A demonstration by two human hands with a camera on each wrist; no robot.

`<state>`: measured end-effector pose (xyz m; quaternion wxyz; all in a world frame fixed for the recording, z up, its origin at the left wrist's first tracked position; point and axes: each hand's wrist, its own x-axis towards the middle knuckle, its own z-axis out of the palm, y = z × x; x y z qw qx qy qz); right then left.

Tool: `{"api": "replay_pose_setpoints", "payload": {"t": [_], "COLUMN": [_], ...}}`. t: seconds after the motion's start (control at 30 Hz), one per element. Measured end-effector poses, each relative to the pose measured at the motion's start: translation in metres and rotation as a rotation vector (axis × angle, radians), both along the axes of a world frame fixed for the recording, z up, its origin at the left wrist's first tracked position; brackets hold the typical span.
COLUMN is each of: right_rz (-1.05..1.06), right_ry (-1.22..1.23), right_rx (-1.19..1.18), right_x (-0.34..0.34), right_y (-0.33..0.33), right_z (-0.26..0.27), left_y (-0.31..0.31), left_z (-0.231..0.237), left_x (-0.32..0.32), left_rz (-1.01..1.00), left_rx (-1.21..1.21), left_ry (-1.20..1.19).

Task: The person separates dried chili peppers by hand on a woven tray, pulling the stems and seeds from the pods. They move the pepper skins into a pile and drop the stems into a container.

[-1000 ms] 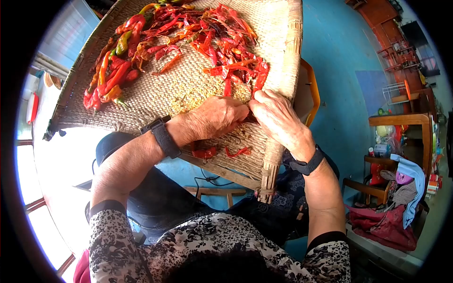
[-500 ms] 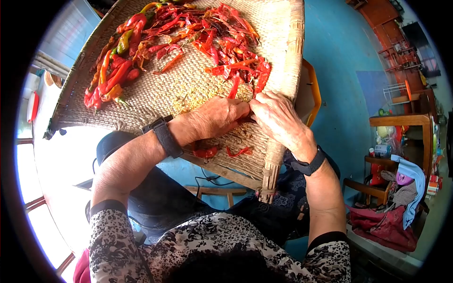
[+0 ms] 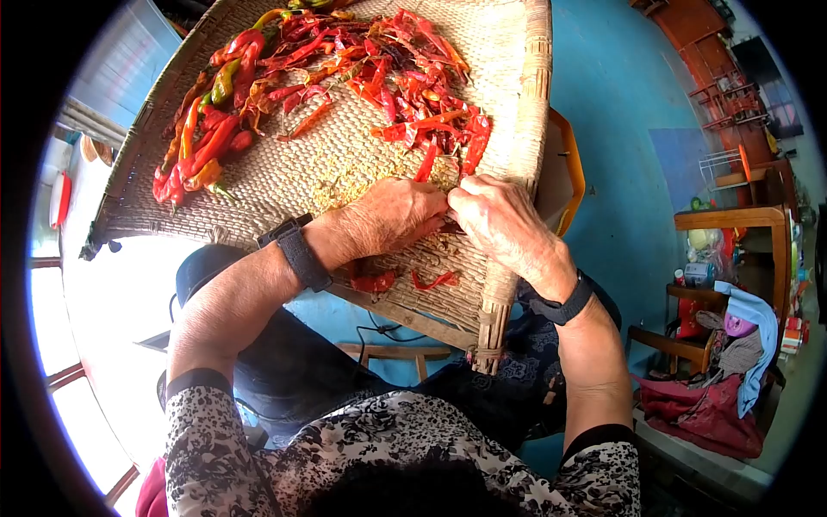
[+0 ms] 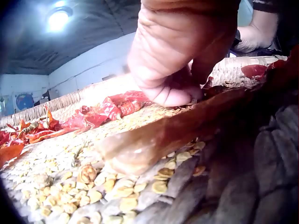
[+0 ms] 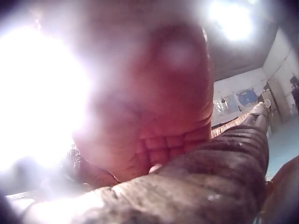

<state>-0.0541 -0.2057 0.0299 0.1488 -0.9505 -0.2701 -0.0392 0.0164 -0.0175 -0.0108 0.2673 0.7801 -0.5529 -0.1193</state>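
Observation:
On a woven tray, both hands meet over the near right corner. My left hand has its fingers curled down, and in the left wrist view its fingertips pinch close over the weave. Right against it, my right hand bends thumb and fingers together. Between them shows a dark red bit of dried chili pepper, mostly hidden by the fingers. Pale chili seeds lie scattered beside the left hand. Red dried chilies are heaped just beyond the hands. The right wrist view is mostly palm and glare.
Fresher red, orange and green peppers are piled at the tray's left. Two red chili pieces lie near its front edge. A thick bound rim runs along the right side. Beyond it stands a yellow-edged container.
The right hand has drawn slightly down toward the body, its fingers more bent. The left hand stays nearly in place. The pepper heaps look the same.

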Motion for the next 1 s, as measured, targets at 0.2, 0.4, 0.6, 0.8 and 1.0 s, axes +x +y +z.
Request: {"api": "replay_pose_setpoints", "payload": {"t": [0.2,0.4,0.6,0.8,1.0], "right_rz": [-0.024,-0.011,0.006,-0.013,-0.005], "right_ry": [0.007,0.012,0.006,0.018,-0.053], "right_rx": [-0.011,-0.009,0.032,0.025,0.007], "right_x": [0.0,0.0,0.0,-0.002,-0.005], "right_y": [0.001,0.001,0.0,-0.001,-0.001], "right_z": [0.002,0.002,0.0,-0.006,-0.009], "left_y": [0.001,0.0,-0.001,-0.003,-0.007], "left_z": [0.0,0.003,-0.004,-0.006,-0.009], "left_x": [0.0,-0.001,0.0,-0.002,0.0], "left_rz": [-0.01,0.009,0.007,0.009,0.029], "left_rx": [-0.03,-0.009,-0.041,-0.065,-0.051], "left_ry": [-0.019,-0.051,-0.075,-0.064,-0.098]}}
